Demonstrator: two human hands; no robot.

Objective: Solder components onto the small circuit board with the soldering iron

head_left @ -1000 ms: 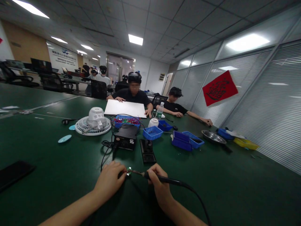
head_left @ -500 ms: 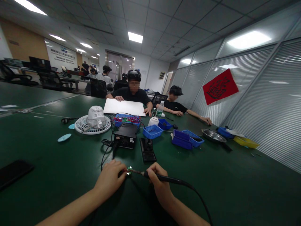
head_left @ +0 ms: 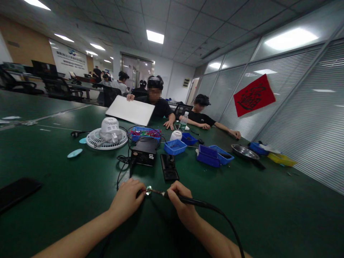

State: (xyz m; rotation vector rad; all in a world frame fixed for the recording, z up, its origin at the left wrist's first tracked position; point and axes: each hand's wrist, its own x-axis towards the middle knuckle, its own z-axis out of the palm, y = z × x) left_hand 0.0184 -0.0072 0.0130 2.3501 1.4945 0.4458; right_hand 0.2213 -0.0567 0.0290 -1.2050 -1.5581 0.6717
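Observation:
My right hand [head_left: 184, 204] is closed around the black handle of a soldering iron [head_left: 199, 203], whose cord runs down to the lower right. The metal tip points left and meets, or nearly meets, a small green circuit board [head_left: 148, 190]; actual contact is too small to make out. Closed fingers of my left hand [head_left: 129, 195] pinch the board at its left edge, just above the green table. Beyond the hands are a black soldering iron stand [head_left: 170, 167] and a black soldering station [head_left: 144, 152] with cables.
A white fan part [head_left: 106, 135] sits at the left, near a dark phone-like slab [head_left: 18, 191]. Blue bins [head_left: 175, 147], a bottle [head_left: 183, 122] and a metal pan [head_left: 245, 152] stand farther back. Across the table one person holds a white panel [head_left: 130, 109]; another person sits beside them.
The person opposite has lifted and tilted the white panel, shifting it left. My hands, the soldering iron and the circuit board stay nearly in place; the view has shifted slightly.

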